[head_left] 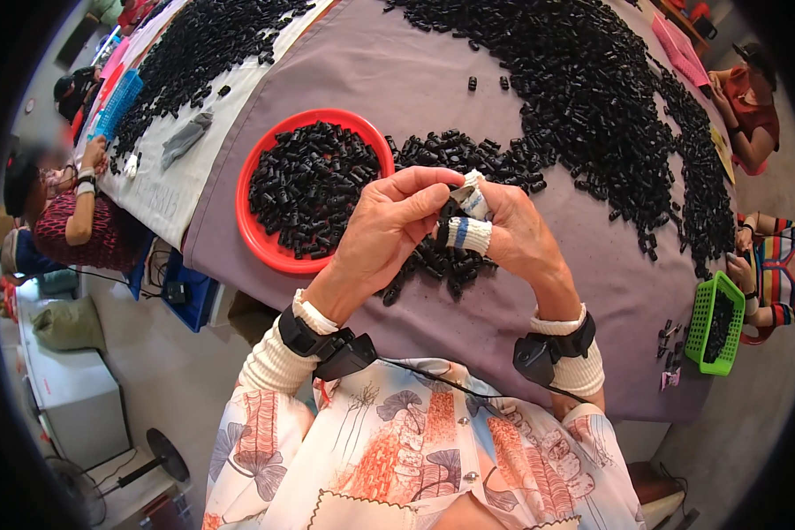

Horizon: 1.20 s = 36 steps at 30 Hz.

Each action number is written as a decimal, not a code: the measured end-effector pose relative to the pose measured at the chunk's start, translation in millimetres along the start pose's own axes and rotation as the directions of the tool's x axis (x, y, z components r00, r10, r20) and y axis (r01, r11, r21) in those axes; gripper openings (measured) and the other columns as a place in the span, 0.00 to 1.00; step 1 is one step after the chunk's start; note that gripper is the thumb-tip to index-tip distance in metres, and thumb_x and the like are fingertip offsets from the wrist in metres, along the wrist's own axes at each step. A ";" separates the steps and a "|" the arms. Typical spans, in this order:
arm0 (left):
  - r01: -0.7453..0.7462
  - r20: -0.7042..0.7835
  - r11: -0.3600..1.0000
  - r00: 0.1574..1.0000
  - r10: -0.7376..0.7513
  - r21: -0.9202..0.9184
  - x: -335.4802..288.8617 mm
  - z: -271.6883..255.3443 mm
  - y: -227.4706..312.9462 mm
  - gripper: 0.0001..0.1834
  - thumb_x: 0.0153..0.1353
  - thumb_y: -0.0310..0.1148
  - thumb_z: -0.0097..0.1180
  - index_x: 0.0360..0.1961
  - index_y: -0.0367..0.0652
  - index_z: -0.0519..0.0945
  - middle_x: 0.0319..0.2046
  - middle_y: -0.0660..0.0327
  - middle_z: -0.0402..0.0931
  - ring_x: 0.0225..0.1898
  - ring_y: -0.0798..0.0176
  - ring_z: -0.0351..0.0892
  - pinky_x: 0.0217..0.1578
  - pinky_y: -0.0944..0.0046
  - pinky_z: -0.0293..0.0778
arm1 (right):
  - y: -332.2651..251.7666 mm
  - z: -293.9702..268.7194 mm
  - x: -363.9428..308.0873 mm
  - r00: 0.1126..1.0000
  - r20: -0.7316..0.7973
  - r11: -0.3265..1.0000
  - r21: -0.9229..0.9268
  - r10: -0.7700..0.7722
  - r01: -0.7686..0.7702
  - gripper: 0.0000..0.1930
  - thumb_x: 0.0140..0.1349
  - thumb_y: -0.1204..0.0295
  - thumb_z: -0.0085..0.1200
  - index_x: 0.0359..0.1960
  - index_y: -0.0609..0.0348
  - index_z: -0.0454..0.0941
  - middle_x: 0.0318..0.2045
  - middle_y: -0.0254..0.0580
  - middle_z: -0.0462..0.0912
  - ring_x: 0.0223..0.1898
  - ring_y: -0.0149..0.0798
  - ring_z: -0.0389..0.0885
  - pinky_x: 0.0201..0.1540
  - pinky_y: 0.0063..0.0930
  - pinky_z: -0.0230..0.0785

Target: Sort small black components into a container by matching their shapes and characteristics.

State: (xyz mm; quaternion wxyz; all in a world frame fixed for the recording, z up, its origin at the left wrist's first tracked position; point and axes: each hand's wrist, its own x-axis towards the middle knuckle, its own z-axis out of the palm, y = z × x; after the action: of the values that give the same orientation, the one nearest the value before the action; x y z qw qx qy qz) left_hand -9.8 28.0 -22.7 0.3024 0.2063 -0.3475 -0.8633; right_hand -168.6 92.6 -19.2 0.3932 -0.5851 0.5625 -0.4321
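My left hand (380, 216) is closed, thumb and forefinger pinched together against a small black plastic part (449, 212). Opposite it, my right hand (526, 234) curls its fingers round the same part, which they mostly cover. White cloth sleeves (468, 234) with blue marks wrap some of the right fingers. Under and behind both hands lies a loose heap of similar black parts (455, 150). A round red basin (250, 221) filled with such parts stands just left of my left hand.
Large piles of black parts (592, 106) spread over the mauve tablecloth (327, 66). A green basket (703, 322) sits at the right edge, near a person in stripes (773, 265). At left, another person (84, 208) works beside a blue basket (119, 102). A thin cable (433, 378) links my wrist straps.
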 end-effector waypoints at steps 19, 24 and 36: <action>0.037 -0.009 0.999 0.999 -0.037 -0.011 1.7 -16.3 -2.8 0.10 0.61 0.26 0.50 0.43 0.33 0.76 0.38 0.58 0.77 0.39 0.68 0.77 0.44 0.67 0.75 | 9.1 8.2 6.3 0.999 0.051 1.000 -0.004 -0.010 0.010 0.14 0.50 0.67 0.59 0.26 0.66 0.71 0.16 0.39 0.68 0.19 0.31 0.64 0.25 0.28 0.61; 0.052 0.003 0.998 0.999 -0.052 -0.034 3.8 -22.4 -2.7 0.10 0.62 0.26 0.50 0.43 0.33 0.76 0.38 0.58 0.77 0.39 0.68 0.77 0.43 0.67 0.74 | 6.3 10.4 10.1 0.999 0.050 1.000 -0.028 -0.007 0.008 0.14 0.49 0.68 0.59 0.25 0.66 0.70 0.15 0.39 0.67 0.19 0.30 0.63 0.24 0.28 0.61; 0.070 0.030 0.991 0.997 -0.067 -0.116 4.8 -23.6 -0.5 0.12 0.62 0.27 0.50 0.45 0.33 0.75 0.37 0.58 0.77 0.38 0.68 0.78 0.43 0.68 0.75 | 8.0 10.3 14.8 0.999 0.028 0.999 0.017 0.032 -0.032 0.15 0.46 0.65 0.63 0.25 0.63 0.72 0.18 0.34 0.70 0.20 0.27 0.66 0.25 0.25 0.62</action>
State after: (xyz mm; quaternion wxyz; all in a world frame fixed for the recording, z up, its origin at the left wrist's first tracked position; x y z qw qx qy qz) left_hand -0.1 13.8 -39.7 0.2796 0.1886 -0.2932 -0.8946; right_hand -161.5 77.1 -29.1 0.4129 -0.5785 0.5624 -0.4225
